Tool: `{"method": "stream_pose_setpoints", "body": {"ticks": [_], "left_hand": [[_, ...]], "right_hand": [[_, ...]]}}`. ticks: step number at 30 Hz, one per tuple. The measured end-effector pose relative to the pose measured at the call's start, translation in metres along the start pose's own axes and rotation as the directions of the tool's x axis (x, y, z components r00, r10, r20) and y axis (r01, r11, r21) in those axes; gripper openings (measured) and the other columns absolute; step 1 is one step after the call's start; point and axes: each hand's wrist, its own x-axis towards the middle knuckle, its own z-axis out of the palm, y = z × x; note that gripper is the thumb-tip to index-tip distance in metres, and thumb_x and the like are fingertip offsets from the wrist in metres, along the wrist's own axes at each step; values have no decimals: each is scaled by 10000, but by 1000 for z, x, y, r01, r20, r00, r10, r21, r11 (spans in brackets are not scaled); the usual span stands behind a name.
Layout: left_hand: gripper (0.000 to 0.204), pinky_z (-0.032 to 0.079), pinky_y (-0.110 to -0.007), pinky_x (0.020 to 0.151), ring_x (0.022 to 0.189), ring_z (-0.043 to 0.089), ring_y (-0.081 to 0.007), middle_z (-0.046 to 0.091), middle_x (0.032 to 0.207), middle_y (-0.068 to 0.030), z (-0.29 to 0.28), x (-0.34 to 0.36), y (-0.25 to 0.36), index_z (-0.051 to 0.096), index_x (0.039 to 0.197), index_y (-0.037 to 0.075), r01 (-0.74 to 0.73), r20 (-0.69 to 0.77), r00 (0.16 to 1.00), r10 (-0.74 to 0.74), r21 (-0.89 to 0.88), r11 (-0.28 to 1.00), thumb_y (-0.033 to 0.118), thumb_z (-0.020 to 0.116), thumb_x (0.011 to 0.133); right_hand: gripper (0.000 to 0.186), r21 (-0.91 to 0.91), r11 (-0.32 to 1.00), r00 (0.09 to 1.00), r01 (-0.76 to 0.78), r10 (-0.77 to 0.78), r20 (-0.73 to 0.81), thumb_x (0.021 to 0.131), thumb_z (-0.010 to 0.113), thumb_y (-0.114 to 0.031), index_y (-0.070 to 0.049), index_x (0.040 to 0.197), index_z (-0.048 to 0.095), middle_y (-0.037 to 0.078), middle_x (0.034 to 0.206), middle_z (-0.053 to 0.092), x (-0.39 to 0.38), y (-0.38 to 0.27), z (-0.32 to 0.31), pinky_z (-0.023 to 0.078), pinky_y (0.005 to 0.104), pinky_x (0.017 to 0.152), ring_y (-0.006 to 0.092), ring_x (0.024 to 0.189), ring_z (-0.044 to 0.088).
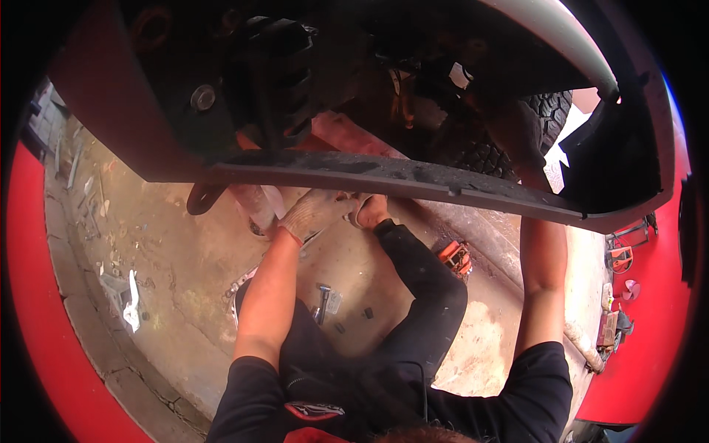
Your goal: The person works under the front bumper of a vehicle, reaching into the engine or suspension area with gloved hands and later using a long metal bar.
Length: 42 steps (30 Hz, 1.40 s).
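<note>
- Head view: the dark bumper [413,177] spans the upper half of the frame.
- Near centre, the gloved left hand [314,213] is just below the bumper's lower edge; whether it grips anything, I cannot tell.
- Upper right, the right hand [515,131] reaches behind that edge near the tyre [552,114], too shadowed to tell its grip.
- Lower centre, a metal tool [323,297] lies on the floor [185,258].

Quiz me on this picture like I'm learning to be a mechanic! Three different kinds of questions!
1. True or false: the left hand wears a glove.
2. What lies on the floor between the person's legs? A) a bucket B) a metal tool C) a ball
3. Fill in: the orange object lies on the person's ____ side.

Key: 1. True; 2. B; 3. right
</note>
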Motion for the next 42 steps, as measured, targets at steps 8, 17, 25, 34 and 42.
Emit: {"method": "stream_pose_setpoints", "body": {"ticks": [8, 17, 25, 34, 42], "left_hand": [[330, 492, -400, 931, 1009, 628, -208, 685, 1031, -100, 1, -1, -4, 682, 1123, 31, 116, 34, 993, -113, -115, 986, 245, 739, 878], [366, 525, -390, 871, 927, 659, -221, 694, 977, -128, -6, -7, -11, 639, 1179, -12, 233, 79, 971, -226, -105, 967, 206, 707, 893], [493, 536, -385, 929, 1024, 711, -289, 735, 1079, -178, -14, -26, 14, 659, 1304, 23, 144, 135, 983, -127, -129, 981, 321, 691, 912], [497, 525, -383, 967, 1066, 713, -299, 743, 1118, -191, -36, -49, 31, 640, 1350, 25, 309, 71, 950, -305, -38, 950, 306, 693, 943], [485, 523, -375, 990, 1098, 711, -283, 747, 1139, -171, -26, -39, 11, 630, 1340, -5, 185, 99, 979, -177, -87, 979, 266, 685, 941]], "right_hand": [[683, 19, 960, 937, -280, 269, 223, 1004, 425, -727, -153, 1131, 771, 228, 1108, 747, -23, 6, 36, 521, 549, 902, 447, 1097, 694], [781, 257, 904, 938, -342, 310, 156, 971, 441, -780, -93, 1132, 775, 255, 1128, 737, -39, -13, 98, 511, 537, 961, 464, 1169, 661], [601, 455, 870, 973, -190, 228, -30, 1036, 459, -603, -91, 1150, 753, 229, 1152, 733, -67, -18, 273, 532, 499, 936, 439, 1104, 684], [352, 317, 936, 988, -150, 127, 92, 1089, 511, -336, -82, 1264, 681, 174, 1177, 731, -90, -191, 328, 543, 448, 892, 377, 1014, 707], [315, 423, 899, 993, -115, 95, 69, 1088, 528, -301, -81, 1257, 678, 171, 1173, 732, -99, -44, 238, 548, 433, 851, 329, 992, 717]]}}
